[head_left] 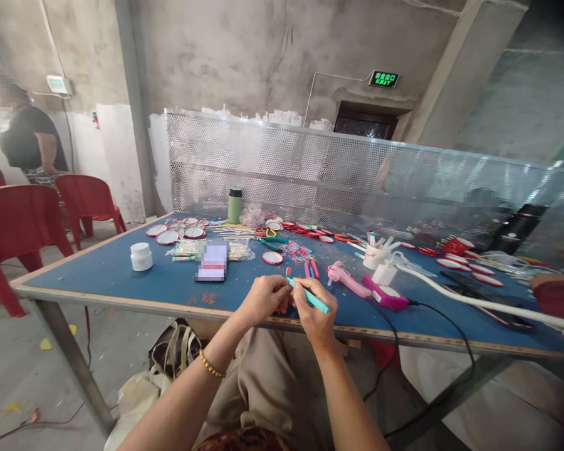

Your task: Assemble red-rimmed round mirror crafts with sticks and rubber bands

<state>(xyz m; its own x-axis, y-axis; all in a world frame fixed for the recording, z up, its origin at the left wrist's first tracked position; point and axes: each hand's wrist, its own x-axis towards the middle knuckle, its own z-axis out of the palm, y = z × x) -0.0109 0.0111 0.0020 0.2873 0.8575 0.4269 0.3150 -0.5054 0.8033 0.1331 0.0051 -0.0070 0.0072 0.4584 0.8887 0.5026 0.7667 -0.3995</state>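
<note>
Seen from above, at the near edge of a blue table (108, 275): left hand (264, 299) curled nearly shut, fingertips pinched beside the end of a teal pen (310, 296); whether touching it, cannot tell. Right hand (316, 310) closed around the same pen, thumb and fingers clamped on its barrel, hands together. Just beyond, red and pink pens (310, 268) lying flat. To the right, a pink glue gun (346, 279) and a magenta charger (385, 294). Farther left, a white jar (141, 256) and round red-rimmed discs (168, 237). Far side, a green flask (235, 205) upright.
</note>
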